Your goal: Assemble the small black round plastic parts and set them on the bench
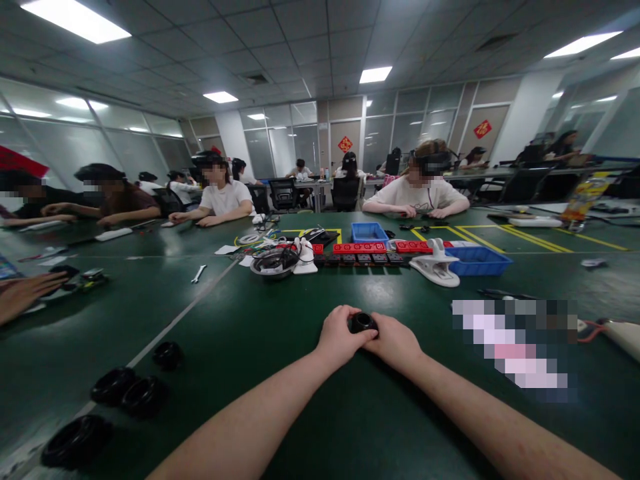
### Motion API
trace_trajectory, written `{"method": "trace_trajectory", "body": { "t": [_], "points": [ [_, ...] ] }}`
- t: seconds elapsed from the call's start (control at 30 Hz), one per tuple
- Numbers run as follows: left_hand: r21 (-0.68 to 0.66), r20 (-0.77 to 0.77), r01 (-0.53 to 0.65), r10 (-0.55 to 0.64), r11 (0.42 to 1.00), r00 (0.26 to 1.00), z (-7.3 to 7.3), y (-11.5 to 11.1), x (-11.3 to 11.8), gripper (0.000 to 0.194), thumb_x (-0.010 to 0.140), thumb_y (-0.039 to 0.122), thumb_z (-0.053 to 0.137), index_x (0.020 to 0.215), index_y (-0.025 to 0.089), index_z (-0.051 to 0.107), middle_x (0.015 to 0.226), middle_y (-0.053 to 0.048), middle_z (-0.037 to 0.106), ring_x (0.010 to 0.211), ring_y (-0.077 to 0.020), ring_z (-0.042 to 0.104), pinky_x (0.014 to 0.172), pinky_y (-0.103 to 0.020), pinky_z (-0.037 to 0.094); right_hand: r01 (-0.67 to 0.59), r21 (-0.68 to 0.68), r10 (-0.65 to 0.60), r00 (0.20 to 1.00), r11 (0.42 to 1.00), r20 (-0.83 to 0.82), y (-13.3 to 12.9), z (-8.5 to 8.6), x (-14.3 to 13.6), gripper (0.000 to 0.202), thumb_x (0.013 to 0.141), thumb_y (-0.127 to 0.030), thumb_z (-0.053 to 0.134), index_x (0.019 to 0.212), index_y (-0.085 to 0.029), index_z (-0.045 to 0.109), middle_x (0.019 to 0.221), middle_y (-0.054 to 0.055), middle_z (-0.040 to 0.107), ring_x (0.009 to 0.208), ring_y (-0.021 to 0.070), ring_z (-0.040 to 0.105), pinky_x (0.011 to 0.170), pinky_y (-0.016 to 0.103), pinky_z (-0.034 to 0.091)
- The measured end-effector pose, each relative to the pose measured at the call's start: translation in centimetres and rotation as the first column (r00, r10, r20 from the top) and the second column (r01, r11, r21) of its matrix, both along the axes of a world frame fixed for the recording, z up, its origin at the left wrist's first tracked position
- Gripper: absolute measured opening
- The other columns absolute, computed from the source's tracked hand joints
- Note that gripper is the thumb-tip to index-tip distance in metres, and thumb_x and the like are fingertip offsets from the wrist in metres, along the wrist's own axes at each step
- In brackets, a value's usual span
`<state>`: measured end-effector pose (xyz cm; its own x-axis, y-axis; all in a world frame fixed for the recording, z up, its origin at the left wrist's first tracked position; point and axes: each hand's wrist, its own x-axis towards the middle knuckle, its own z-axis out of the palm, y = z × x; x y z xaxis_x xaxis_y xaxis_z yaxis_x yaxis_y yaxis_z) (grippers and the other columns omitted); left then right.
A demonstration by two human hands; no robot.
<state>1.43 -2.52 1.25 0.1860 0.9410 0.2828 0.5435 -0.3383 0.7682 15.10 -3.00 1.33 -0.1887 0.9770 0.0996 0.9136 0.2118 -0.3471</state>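
I record a green worktop (225,327) running near to far, black chairs (284,193) beyond it, glazed partitions (75,137) along the left, and a tiled ceiling (300,40) with lit panels (376,75).

- White light falls from ceiling panels (376,75), some blown out.
- Glass (70,143) on the left mirrors them.
- The worktop (200,373) is dim, with pale glare patches on its far half.
- Soft shadow lies between the arms (280,400).
- Left and right edges look stretched and soft.
- Pixel blocks (515,350) cover a patch on the right.
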Motion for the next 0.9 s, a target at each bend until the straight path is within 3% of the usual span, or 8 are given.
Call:
{"method": "trace_trajectory", "body": {
  "t": [0.13, 0.3, 0.4, 0.5, 0.9],
  "points": [
    [-0.064, 0.073, 0.212, -0.207, 0.975, 0.976, 0.2, 1.0, -1.0, 0.039, 0.056, 0.033, 0.067, 0.090, 0.017, 0.054, 0.089, -0.003, 0.053, 0.080, -0.0157, 0.050, 0.069, -0.027, 0.040, -0.126, -0.069, 0.116, 0.985, 0.990, -0.127, 0.6, 0.6, 1.0, 0.048, 0.057, -0.052, 0.060, 0.090, -0.018, 0.051, 0.085, 0.005, 0.056, 0.074, 0.0193, 0.052, 0.056, 0.025, 0.033],
    [-0.160, 0.173, 0.416, -0.389, 0.895, 0.905, 0.0, 2.1, -1.8, 0.045, 0.057, 0.031, 0.068, 0.097, 0.016, 0.054, 0.094, -0.006, 0.055, 0.085, -0.0167, 0.051, 0.076, -0.030, 0.039, -0.407, -0.173, 0.330, 0.876, 0.897, -0.351, 1.4, 1.4, 2.6, 0.050, 0.058, -0.035, 0.065, 0.103, -0.019, 0.051, 0.094, 0.004, 0.056, 0.082, 0.0194, 0.051, 0.068, 0.028, 0.038],
    [-0.175, 0.197, 0.461, -0.428, 0.870, 0.882, 0.1, 2.1, -1.9, 0.046, 0.057, 0.030, 0.068, 0.099, 0.016, 0.053, 0.096, -0.006, 0.055, 0.085, -0.0171, 0.052, 0.076, -0.031, 0.039, -0.453, -0.234, 0.329, 0.844, 0.860, -0.424, 1.6, 1.6, 3.0, 0.046, 0.061, -0.031, 0.063, 0.103, -0.019, 0.051, 0.093, 0.002, 0.057, 0.081, 0.0184, 0.052, 0.068, 0.028, 0.039],
    [-0.178, 0.206, 0.490, -0.454, 0.854, 0.867, 0.2, 1.9, -1.9, 0.046, 0.057, 0.029, 0.068, 0.099, 0.016, 0.054, 0.094, -0.006, 0.055, 0.083, -0.0161, 0.052, 0.074, -0.029, 0.040, -0.436, -0.257, 0.303, 0.852, 0.862, -0.428, 1.6, 1.4, 3.1, 0.042, 0.060, -0.030, 0.063, 0.099, -0.017, 0.054, 0.089, 0.002, 0.058, 0.078, 0.0181, 0.053, 0.067, 0.027, 0.039],
    [-0.163, 0.122, 0.450, -0.435, 0.878, 0.892, 0.4, 1.8, -1.8, 0.046, 0.057, 0.033, 0.067, 0.098, 0.017, 0.054, 0.091, -0.005, 0.054, 0.078, -0.0146, 0.051, 0.070, -0.028, 0.040, -0.441, -0.248, 0.300, 0.841, 0.863, -0.450, 1.6, 1.1, 3.0, 0.038, 0.060, -0.029, 0.063, 0.095, -0.018, 0.056, 0.081, 0.000, 0.059, 0.070, 0.0156, 0.052, 0.060, 0.024, 0.038]
  ]
}}
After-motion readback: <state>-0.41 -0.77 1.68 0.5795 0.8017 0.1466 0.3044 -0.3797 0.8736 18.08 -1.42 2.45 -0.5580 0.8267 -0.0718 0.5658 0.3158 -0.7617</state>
